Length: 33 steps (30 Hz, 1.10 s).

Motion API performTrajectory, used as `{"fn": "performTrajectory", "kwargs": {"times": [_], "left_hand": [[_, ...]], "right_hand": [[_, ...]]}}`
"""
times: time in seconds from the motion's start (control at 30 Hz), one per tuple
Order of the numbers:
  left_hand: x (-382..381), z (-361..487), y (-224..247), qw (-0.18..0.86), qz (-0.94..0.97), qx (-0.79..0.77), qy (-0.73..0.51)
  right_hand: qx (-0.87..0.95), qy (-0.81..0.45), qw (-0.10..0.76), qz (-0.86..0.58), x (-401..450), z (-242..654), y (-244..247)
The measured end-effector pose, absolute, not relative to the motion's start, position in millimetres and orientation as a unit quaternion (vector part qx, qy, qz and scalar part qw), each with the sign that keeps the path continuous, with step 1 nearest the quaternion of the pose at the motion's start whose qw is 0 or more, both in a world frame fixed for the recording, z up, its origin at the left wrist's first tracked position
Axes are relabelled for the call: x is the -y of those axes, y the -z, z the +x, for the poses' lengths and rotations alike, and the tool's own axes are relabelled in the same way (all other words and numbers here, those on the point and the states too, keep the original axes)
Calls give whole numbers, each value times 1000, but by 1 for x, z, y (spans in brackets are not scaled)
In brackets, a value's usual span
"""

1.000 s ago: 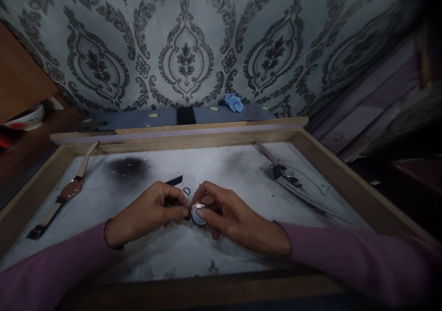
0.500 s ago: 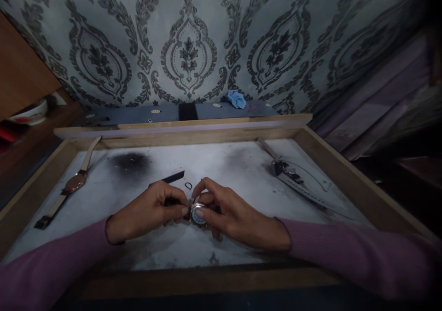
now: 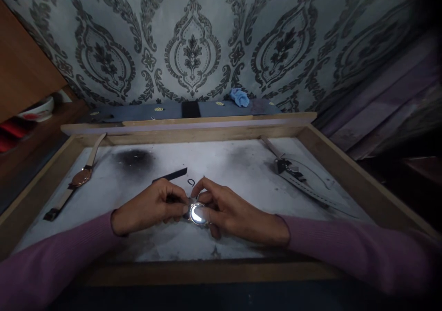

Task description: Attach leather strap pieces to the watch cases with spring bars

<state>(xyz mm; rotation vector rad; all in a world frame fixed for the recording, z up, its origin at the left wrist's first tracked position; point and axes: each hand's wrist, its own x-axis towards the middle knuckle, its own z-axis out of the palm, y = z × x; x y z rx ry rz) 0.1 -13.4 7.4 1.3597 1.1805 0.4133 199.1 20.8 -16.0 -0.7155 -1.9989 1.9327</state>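
Behind the near wall of one tray (image 3: 207, 274), you have both hands closed on one watch (image 3: 196, 214) at near centre: your left hand (image 3: 149, 210) pinches its left edge; your right hand (image 3: 238, 213) grips its right side, thumb on the glaring face. Expect a light, stiff case with a slippery, probably fragile face; hold it by the rim. Beyond lie one strip (image 3: 175, 174) and one loop (image 3: 191, 182); flanking them, one left watch (image 3: 81, 177) and one apparent right watch (image 3: 283, 165); farthest, one blue cloth (image 3: 240, 97).
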Motion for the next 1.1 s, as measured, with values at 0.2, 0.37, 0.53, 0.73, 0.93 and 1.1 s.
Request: {"fn": "performTrajectory", "kwargs": {"times": [0.2, 0.37, 0.53, 0.73, 0.93, 1.1], "left_hand": [[13, 2, -6, 587, 593, -517, -188], [13, 5, -6, 572, 599, -522, -202], [14, 7, -7, 580, 600, -508, -215], [18, 9, -9, 571, 603, -511, -224], [19, 9, -3, 590, 577, -501, -260], [19, 8, -3, 584, 588, -494, -262]], "right_hand": [[656, -695, 122, -270, -22, 197, 16], [617, -707, 121, -323, -24, 194, 16], [614, -701, 138, -334, -22, 192, 15], [579, -725, 145, -342, -18, 191, 14], [530, -768, 128, -336, -17, 192, 13], [492, -799, 135, -317, -17, 194, 13]]}}
